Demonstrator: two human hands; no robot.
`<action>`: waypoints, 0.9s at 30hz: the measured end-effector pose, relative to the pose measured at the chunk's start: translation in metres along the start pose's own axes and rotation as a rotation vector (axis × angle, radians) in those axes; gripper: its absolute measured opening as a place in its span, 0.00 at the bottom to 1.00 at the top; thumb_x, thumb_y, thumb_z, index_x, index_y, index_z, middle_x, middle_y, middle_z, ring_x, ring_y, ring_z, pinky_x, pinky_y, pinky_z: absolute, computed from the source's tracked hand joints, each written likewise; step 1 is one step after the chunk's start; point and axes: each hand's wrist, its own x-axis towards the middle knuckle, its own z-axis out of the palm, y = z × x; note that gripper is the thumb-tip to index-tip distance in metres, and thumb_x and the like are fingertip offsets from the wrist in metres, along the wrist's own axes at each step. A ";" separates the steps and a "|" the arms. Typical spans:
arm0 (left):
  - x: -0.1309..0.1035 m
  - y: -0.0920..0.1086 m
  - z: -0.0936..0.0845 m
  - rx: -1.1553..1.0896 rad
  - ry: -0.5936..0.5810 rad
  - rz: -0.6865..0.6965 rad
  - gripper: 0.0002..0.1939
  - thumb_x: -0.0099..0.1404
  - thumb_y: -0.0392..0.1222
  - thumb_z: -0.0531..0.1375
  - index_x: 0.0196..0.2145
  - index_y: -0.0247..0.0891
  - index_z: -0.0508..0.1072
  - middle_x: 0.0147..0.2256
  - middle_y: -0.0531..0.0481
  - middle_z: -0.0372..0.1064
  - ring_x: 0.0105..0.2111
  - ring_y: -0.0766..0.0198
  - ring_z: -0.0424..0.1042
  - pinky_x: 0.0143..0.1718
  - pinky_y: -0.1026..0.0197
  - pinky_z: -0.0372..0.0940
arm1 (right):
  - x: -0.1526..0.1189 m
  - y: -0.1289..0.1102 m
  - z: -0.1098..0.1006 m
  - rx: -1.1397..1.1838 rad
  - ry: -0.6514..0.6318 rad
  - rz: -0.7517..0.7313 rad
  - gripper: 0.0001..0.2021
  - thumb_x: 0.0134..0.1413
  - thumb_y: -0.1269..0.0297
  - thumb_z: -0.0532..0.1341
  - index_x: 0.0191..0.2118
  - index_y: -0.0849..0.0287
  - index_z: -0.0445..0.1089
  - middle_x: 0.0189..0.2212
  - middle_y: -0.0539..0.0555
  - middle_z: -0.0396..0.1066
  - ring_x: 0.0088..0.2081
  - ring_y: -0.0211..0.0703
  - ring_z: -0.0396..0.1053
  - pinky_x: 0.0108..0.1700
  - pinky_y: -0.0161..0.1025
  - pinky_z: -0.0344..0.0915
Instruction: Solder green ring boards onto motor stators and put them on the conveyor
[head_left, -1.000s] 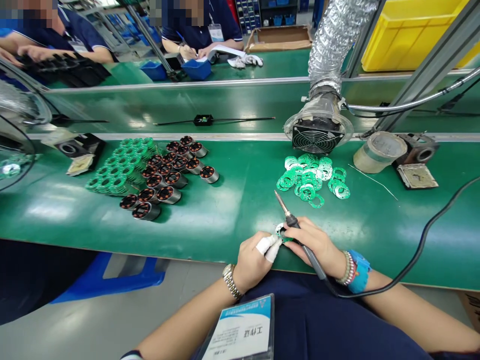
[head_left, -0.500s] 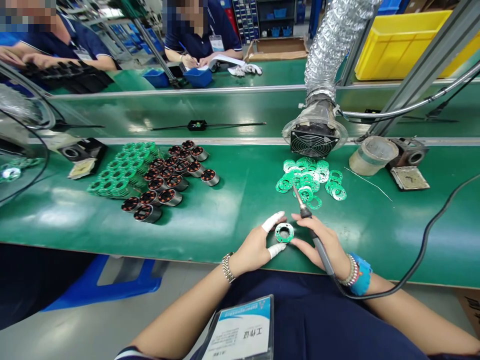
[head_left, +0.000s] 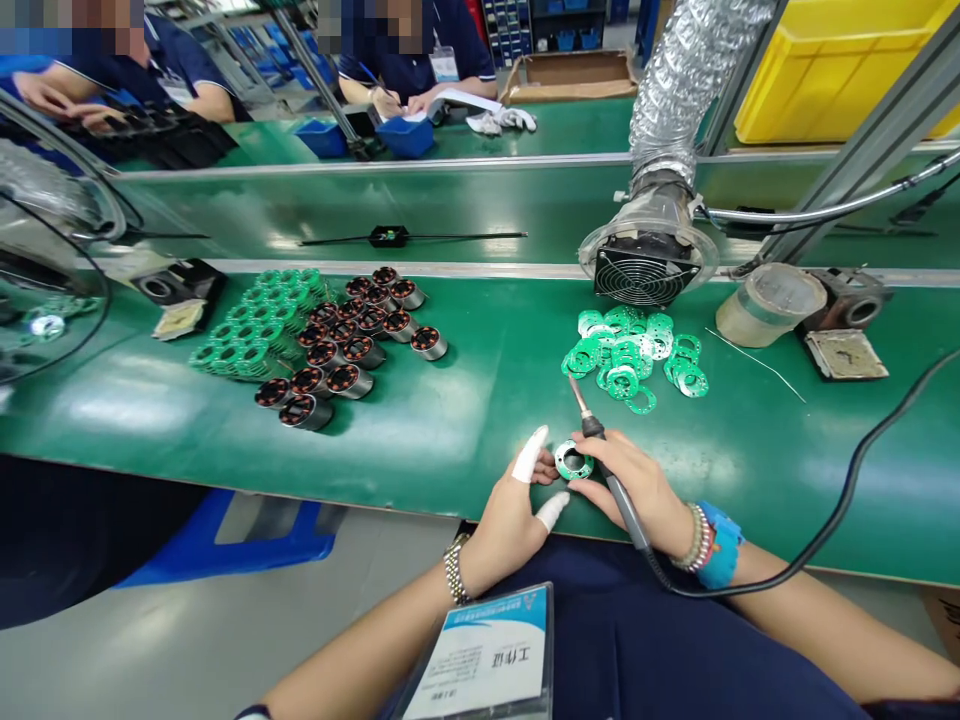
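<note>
Near the counter's (head_left: pixel 450 440) front edge, the person's right hand (head_left: pixel 651 498) grips a slim soldering iron with a dark handle (head_left: pixel 621 492) and metal tip, its thumb and forefinger also at a small round green-and-white ring board (head_left: pixel 562 465). The left hand (head_left: pixel 508 518), white coverings on thumb and forefinger, spreads wide at the board's left; whether its darker, tucked fingers touch it is hard to tell. Loose green ring-shaped boards (head_left: pixel 628 354) lie farther toward the counter's back edge.

Electronics assembly workshop, long green workbench (head_left: pixel 420 440), fume duct (head_left: pixel 679 90), soldering iron (head_left: pixel 611 465), piled circuit boards (head_left: pixel 626 350), uniformed co-workers (head_left: pixel 457 45)
</note>
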 end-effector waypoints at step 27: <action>0.028 0.003 -0.030 -0.455 -0.406 -0.453 0.14 0.66 0.44 0.46 0.29 0.35 0.64 0.21 0.54 0.62 0.18 0.69 0.65 0.17 0.68 0.62 | 0.002 0.003 0.005 -0.049 -0.012 -0.045 0.13 0.56 0.65 0.58 0.47 0.58 0.61 0.38 0.57 0.66 0.39 0.45 0.64 0.40 0.42 0.67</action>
